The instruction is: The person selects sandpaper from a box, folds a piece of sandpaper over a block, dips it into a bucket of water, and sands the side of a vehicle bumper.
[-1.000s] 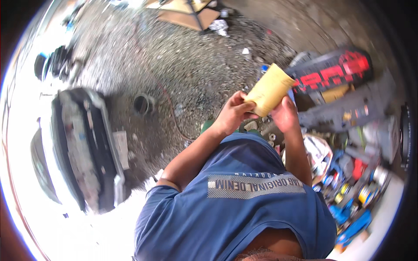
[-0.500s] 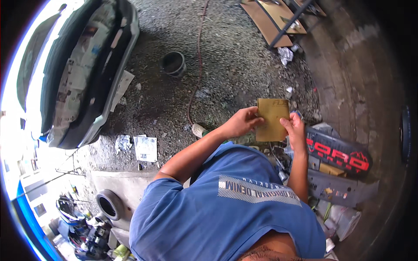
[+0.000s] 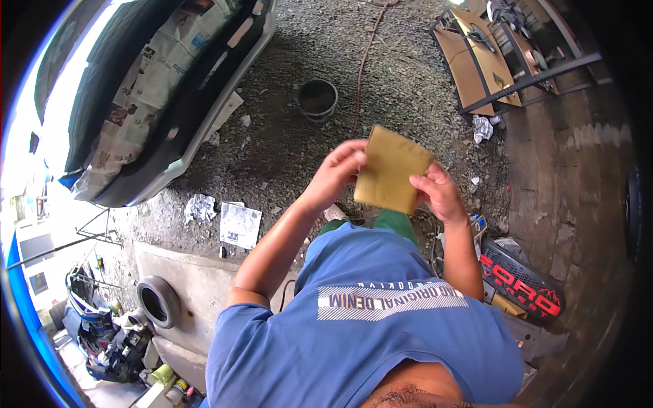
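A tan-yellow sheet of sandpaper (image 3: 393, 168) is held up in front of my body, tilted, with a plain face toward me. My left hand (image 3: 340, 168) pinches its left edge, the thumb on the near face and the fingers partly hidden behind. On the lower right edge, my right hand (image 3: 439, 193) grips it with the thumb on top and the other fingers behind the sheet.
A car bumper (image 3: 187, 102) partly covered with newspaper stands at left. Beyond my hands, a dark bucket (image 3: 317, 100) and a red hose (image 3: 367, 61) lie on gravel. A metal rack (image 3: 530, 85) is far right, a black grille (image 3: 520, 279) near right, a tire (image 3: 158, 301) lower left.
The sandpaper has moved left and slightly up, and is now tilted, its printed face no longer showing. Both hands have moved with it. The whole view has shifted.
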